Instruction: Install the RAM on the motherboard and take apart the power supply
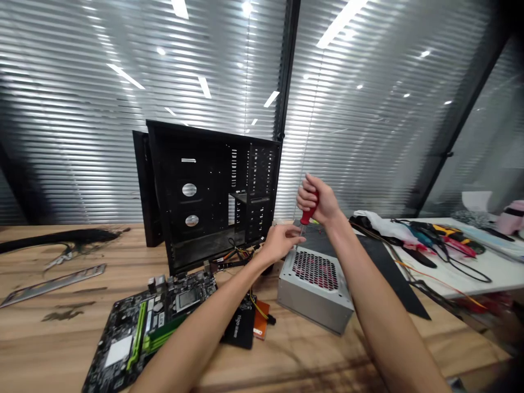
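Note:
My right hand [317, 201] is wrapped round the red handle of a screwdriver [309, 214], held upright with its shaft pointing down at the far corner of a grey power supply unit [314, 286]. My left hand [281, 240] pinches the screwdriver's shaft low down, right at the unit's top edge. The unit lies on the wooden table [49, 338] with its round fan grille [315, 269] facing up.
An open black computer case [213, 191] stands behind, wires spilling from its base. A motherboard [151, 327] lies front left beside a black drive [241, 330]. A metal I/O plate [53, 284] is at left. Tools and cables [434, 240] cover a white table at right.

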`<action>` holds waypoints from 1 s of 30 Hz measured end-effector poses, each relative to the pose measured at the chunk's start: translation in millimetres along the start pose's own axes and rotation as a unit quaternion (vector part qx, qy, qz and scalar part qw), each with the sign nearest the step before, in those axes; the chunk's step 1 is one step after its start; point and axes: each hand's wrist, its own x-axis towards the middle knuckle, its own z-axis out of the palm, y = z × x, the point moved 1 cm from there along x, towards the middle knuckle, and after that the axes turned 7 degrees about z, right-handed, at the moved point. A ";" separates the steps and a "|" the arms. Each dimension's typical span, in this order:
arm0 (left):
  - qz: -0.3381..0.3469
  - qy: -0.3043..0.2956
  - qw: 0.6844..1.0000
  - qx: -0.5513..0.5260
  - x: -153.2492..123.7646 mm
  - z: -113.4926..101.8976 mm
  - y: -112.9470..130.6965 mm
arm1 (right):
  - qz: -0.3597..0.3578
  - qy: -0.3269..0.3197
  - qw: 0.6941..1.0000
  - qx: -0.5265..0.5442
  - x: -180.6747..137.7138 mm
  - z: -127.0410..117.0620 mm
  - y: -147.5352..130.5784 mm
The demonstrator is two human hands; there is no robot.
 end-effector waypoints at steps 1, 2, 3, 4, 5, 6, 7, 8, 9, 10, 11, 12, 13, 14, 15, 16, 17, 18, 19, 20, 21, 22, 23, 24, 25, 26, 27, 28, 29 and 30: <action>0.002 -0.008 1.000 -0.008 0.1 0.5 0.1 | 0.007 -0.052 0.999 0.001 -3.9 -2.1 -1.9; -0.001 -0.011 1.000 -0.010 0.2 1.0 0.0 | 0.010 -0.080 0.997 -0.002 -6.5 -3.1 -3.3; -0.007 -0.009 1.000 -0.008 0.5 1.6 -0.3 | 0.011 -0.081 0.997 -0.008 -7.2 -2.8 -4.1; -0.014 -0.005 1.000 -0.003 0.9 2.4 -0.8 | 0.011 -0.053 0.998 -0.017 -6.1 -1.3 -4.1; -0.020 0.006 1.000 0.005 1.4 3.1 -1.4 | 0.009 0.000 0.999 -0.031 -3.3 1.3 -3.4; -0.024 0.019 0.999 0.015 1.9 3.9 -2.2 | 0.002 0.069 0.997 -0.046 0.5 4.7 -2.2; -0.026 0.032 0.999 0.024 2.3 4.7 -2.9 | -0.012 0.143 0.988 -0.061 4.7 8.6 -0.8; -0.028 0.040 0.998 0.034 2.7 5.6 -3.5 | -0.034 0.207 0.975 -0.073 8.7 12.9 0.7; -0.029 0.043 0.998 0.042 3.0 6.3 -4.0 | -0.059 0.255 0.962 -0.082 12.0 17.1 2.1; -0.028 0.043 0.997 0.050 3.2 6.7 -4.0 | -0.084 0.280 0.952 -0.086 14.3 20.9 3.3; -0.023 0.041 0.997 0.056 3.4 6.7 -3.5 | -0.103 0.284 0.949 -0.084 15.5 24.2 4.1; -0.016 0.039 0.997 0.060 3.6 6.0 -2.6 | -0.113 0.274 0.952 -0.078 15.4 26.6 4.5; -0.008 0.040 0.997 0.065 3.7 4.6 -1.2 | -0.112 0.256 0.958 -0.068 14.1 28.1 4.2; 0.000 0.038 0.997 0.065 3.9 2.7 0.4 | -0.105 0.233 0.965 -0.057 11.8 28.8 3.3; 0.006 0.028 0.998 0.055 4.0 0.5 2.1 | -0.092 0.206 0.973 -0.047 8.7 28.7 1.7; 0.010 0.009 0.999 0.035 4.0 -1.6 3.7 | -0.076 0.175 0.981 -0.039 5.4 28.0 -0.2; 0.011 -0.016 1.000 0.011 3.8 -3.4 5.0 | -0.058 0.139 0.988 -0.035 2.1 26.9 -2.4; 0.010 -0.039 0.999 -0.015 3.3 -4.8 5.9 | -0.042 0.101 0.993 -0.035 -0.7 25.7 -4.5; 0.008 -0.055 0.998 -0.035 2.7 -5.7 6.4 | -0.028 0.065 0.997 -0.036 -2.8 24.3 -6.1; 0.005 -0.061 0.997 -0.046 1.9 -6.0 6.4 | -0.019 0.038 0.998 -0.038 -3.9 22.9 -7.2; 0.001 -0.058 0.997 -0.049 1.2 -5.9 6.1 | -0.015 0.028 0.999 -0.040 -3.8 21.5 -7.5; -0.002 -0.051 0.998 -0.047 0.7 -5.4 5.5 | -0.019 0.041 0.998 -0.047 -2.6 20.2 -7.3; -0.005 -0.044 0.998 -0.044 0.4 -4.5 4.8 | -0.030 0.076 0.995 -0.060 -0.5 18.8 -6.5; -0.007 -0.039 0.998 -0.040 0.5 -3.4 4.1 | -0.048 0.124 0.988 -0.079 1.9 17.6 -5.5; -0.010 -0.036 0.999 -0.035 0.9 -2.4 3.6 | -0.069 0.173 0.977 -0.100 4.5 16.7 -4.4; -0.011 -0.034 0.999 -0.029 1.6 -1.5 3.2 | -0.091 0.214 0.965 -0.120 6.7 16.1 -3.3; -0.012 -0.032 0.999 -0.022 2.4 -0.9 3.2 | -0.108 0.242 0.954 -0.137 8.6 15.8 -2.4; -0.012 -0.030 0.999 -0.015 3.2 -0.5 3.5 | -0.121 0.256 0.947 -0.149 10.0 15.6 -1.5; -0.012 -0.028 1.000 -0.008 3.8 -0.5 4.1 | -0.130 0.261 0.944 -0.157 11.0 15.4 -0.8; -0.012 -0.024 1.000 -0.003 4.3 -0.7 4.9 | -0.135 0.262 0.941 -0.165 11.5 15.2 -0.2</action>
